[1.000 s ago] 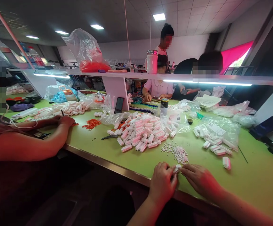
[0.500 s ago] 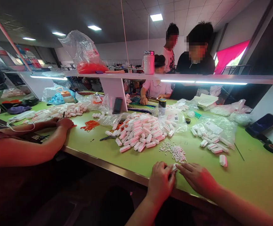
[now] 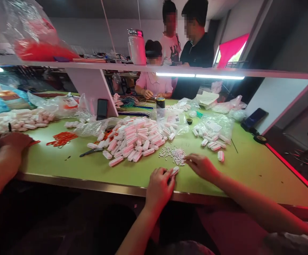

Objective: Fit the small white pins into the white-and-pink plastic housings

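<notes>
My left hand [image 3: 159,187] rests at the table's front edge, closed around a white plastic connector housing [image 3: 174,171] with rows of small holes. Farther right, my right hand [image 3: 202,165] reaches to a scatter of tiny white plugs [image 3: 178,156], fingertips pinched together at its right side. Whatever lies between those fingertips is too small to make out. Behind the plugs rises a large heap of similar white housings [image 3: 140,136]. A single housing [image 3: 220,156] lies apart to the right of my right hand.
Beside the heap lie pliers [image 3: 91,152] and orange strips [image 3: 61,139]. A co-worker's hand [image 3: 14,141] works at the left. A clear bag [image 3: 220,124] with housings, a phone [image 3: 255,119] and a tape roll [image 3: 260,139] are at the right. A shelf [image 3: 132,67] spans the back.
My right hand has left the housing and moved forward to the tiny plugs. My left hand keeps hold of the housing. The view has turned right.
</notes>
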A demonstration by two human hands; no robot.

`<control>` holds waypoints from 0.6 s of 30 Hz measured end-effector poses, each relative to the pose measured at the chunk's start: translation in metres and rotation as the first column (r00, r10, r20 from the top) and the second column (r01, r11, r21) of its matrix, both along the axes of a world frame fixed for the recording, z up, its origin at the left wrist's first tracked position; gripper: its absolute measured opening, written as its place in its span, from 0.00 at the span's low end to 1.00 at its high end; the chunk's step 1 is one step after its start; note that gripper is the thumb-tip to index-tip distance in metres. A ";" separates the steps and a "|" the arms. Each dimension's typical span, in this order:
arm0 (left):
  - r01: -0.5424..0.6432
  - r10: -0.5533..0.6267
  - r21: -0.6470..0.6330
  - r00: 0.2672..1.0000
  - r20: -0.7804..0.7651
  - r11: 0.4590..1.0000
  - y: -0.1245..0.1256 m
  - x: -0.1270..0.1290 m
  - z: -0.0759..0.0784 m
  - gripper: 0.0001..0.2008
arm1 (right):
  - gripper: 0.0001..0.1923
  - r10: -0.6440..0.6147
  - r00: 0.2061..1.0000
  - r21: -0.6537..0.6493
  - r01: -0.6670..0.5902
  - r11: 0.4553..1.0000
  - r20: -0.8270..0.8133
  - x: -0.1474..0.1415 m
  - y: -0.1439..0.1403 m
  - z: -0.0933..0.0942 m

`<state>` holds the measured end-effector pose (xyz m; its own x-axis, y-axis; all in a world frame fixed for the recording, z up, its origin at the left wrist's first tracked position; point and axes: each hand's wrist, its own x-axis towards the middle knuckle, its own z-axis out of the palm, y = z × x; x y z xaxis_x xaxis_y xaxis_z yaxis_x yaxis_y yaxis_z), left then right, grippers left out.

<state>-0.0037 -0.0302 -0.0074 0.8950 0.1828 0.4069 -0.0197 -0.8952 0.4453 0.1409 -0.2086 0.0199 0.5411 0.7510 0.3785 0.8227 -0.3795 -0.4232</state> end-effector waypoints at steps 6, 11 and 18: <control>0.004 -0.004 -0.003 1.000 0.020 1.000 0.001 0.000 -0.003 0.13 | 0.07 -0.118 0.993 -0.131 0.115 0.985 -0.014 0.024 -0.009 0.005; 0.012 -0.012 0.007 0.999 0.032 1.000 0.002 0.000 -0.003 0.14 | 0.08 -0.122 0.992 -0.170 0.114 0.979 -0.038 0.016 -0.003 -0.001; 0.034 -0.034 -0.002 0.999 0.029 0.999 0.004 0.001 -0.005 0.14 | 0.08 -0.146 0.985 -0.214 0.124 0.969 -0.093 0.018 0.001 0.001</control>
<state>-0.0028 -0.0263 -0.0120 0.8884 0.1539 0.4325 -0.0628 -0.8926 0.4465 0.1591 -0.2071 0.0206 0.6716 0.7240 0.1573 0.7122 -0.5723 -0.4066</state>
